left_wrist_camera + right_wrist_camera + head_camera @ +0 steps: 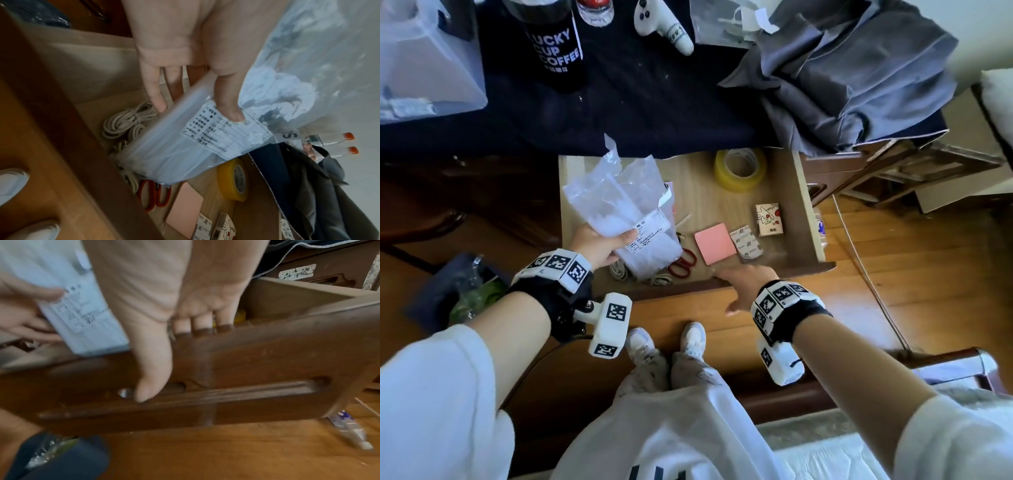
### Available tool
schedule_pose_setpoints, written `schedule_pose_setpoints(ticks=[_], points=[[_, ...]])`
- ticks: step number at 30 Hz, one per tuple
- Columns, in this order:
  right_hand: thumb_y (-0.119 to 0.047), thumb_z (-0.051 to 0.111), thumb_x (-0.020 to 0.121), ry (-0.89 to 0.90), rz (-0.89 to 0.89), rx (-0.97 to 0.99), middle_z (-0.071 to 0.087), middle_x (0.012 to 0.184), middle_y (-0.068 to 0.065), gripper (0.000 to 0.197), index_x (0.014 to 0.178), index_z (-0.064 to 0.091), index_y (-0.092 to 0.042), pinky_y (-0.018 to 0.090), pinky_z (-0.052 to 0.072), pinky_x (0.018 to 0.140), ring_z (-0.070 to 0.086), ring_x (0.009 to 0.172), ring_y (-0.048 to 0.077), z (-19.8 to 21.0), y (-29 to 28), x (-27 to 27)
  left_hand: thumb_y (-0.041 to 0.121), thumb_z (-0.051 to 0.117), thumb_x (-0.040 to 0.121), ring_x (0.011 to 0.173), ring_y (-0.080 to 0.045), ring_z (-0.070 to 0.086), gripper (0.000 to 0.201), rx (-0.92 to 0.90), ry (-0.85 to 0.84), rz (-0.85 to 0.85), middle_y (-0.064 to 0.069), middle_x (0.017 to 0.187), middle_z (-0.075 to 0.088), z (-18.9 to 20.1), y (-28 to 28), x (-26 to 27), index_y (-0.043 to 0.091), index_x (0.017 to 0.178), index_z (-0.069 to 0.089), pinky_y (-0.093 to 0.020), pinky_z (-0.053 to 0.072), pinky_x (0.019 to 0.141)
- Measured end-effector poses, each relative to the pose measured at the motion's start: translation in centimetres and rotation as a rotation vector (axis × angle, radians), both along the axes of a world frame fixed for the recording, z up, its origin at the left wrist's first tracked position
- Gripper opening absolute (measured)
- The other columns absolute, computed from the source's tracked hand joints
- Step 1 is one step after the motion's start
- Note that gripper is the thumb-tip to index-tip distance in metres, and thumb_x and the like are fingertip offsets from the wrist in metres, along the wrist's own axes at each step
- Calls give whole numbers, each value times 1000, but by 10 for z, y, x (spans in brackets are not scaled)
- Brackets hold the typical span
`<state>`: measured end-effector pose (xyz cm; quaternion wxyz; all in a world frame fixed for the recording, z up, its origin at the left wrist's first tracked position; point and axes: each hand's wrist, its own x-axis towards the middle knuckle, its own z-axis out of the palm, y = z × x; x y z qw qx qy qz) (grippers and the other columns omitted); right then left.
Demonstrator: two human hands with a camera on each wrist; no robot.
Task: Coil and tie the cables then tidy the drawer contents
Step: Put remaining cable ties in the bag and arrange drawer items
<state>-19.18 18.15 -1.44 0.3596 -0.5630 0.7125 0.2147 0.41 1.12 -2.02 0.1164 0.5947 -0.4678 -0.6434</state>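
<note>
The person is standing at an open wooden drawer (812,219) pulled out from a dark cabinet. The left hand (599,245) is holding a clear plastic bag (619,205) with a printed label above the drawer's left part, the thumb (230,104) pressing on the label and the other fingers curling behind the bag. The right hand (746,277) is gripping the drawer's dark front panel (246,369): its fingers (201,321) are hooking over the top edge into the drawer while the thumb (152,369) is lying down the outer face, its tip by the recessed handle groove.

Coiled off-white cables (125,123) are lying at the drawer's near left corner, partly hidden under the bag; whether they are tied cannot be told. Red-handled scissors (683,262) are lying just beside them, touching the bag's lower edge in the head view. A pink sticky-note pad (715,243) is sitting near the middle, with a small printed packet (747,242) and an illustrated little box (768,219) to its right. A yellow tape roll (740,169) is resting at the far end of the drawer.

On the dark cloth above, a black coffee cup (551,44), a white controller (661,24) and crumpled grey fabric (852,78) are lying
</note>
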Motion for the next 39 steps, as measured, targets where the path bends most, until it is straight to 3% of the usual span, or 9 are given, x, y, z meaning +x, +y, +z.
schedule_pose_setpoints(ticks=[3, 7, 11, 14, 16, 21, 26, 32, 39], points=[[-25, 67, 84, 93, -23, -73, 57, 127, -1, 55, 133, 43, -28, 36, 49, 87, 55, 115, 24, -13, 0, 1, 12, 74, 79, 104, -18, 59, 18, 0, 0, 27, -6, 107, 64, 1, 7, 4, 19, 87, 60, -39, 49, 93], [-18, 56, 89, 109, -91, -126, 61, 117, 2, 35, 122, 53, -29, 33, 47, 80, 59, 107, 26, -21, 2, -5, 12, 74, 79, 109, -20, 59, 19, -23, 8, 33, -8, 114, 64, 5, 13, 8, 17, 92, 61, -36, 52, 83], [-34, 68, 79, 22, -235, -42, 64, 104, -3, 30, 108, 62, -33, 25, 45, 73, 60, 102, 20, -22, -7, -20, 13, 73, 80, 113, -22, 59, 30, -27, 11, 57, -8, 119, 64, 4, 17, 11, 12, 108, 62, -34, 52, 81], [-43, 73, 72, -18, -296, -14, 66, 94, -4, 31, 100, 66, -30, 24, 45, 70, 62, 94, 18, -24, -8, -21, 12, 73, 80, 112, -21, 59, 19, -26, 9, 65, -8, 118, 64, 0, 24, 13, 17, 95, 62, -35, 51, 87], [-39, 70, 77, 45, -257, -26, 66, 99, -3, 28, 104, 65, -30, 26, 46, 72, 61, 97, 19, -26, -6, -17, 10, 73, 79, 111, -21, 59, 20, -55, -2, 57, -8, 116, 64, -3, 28, 15, 17, 95, 63, -36, 49, 92], [-8, 48, 90, 173, -65, -75, 63, 112, 6, 27, 113, 61, -15, 32, 44, 76, 59, 108, 27, -25, -4, -11, 21, 78, 73, 117, -23, 55, 47, -166, -98, -47, -7, 122, 63, -3, 32, 23, 12, 115, 61, -43, 38, 107], [-6, 47, 90, 185, -53, -99, 64, 108, 6, 28, 111, 62, -15, 31, 43, 73, 60, 104, 26, -24, -2, -12, 10, 68, 82, 124, -22, 49, 44, -24, -28, 78, -6, 132, 55, -1, 39, 26, 12, 123, 53, -42, 41, 101], [-7, 47, 88, 160, 25, -132, 63, 105, 6, 26, 108, 61, -16, 31, 45, 73, 60, 101, 27, -28, 12, 4, 7, 68, 83, 115, -19, 53, 33, -3, -43, 95, -6, 125, 57, 1, 46, 33, 13, 112, 54, -39, 46, 94], [-7, 47, 87, 129, 32, -120, 62, 102, 5, 26, 106, 61, -19, 31, 45, 71, 60, 98, 27, -29, 10, 0, 6, 69, 81, 114, -20, 55, 38, 0, -24, 115, -6, 122, 59, 3, 45, 36, 11, 116, 56, -37, 48, 93]])
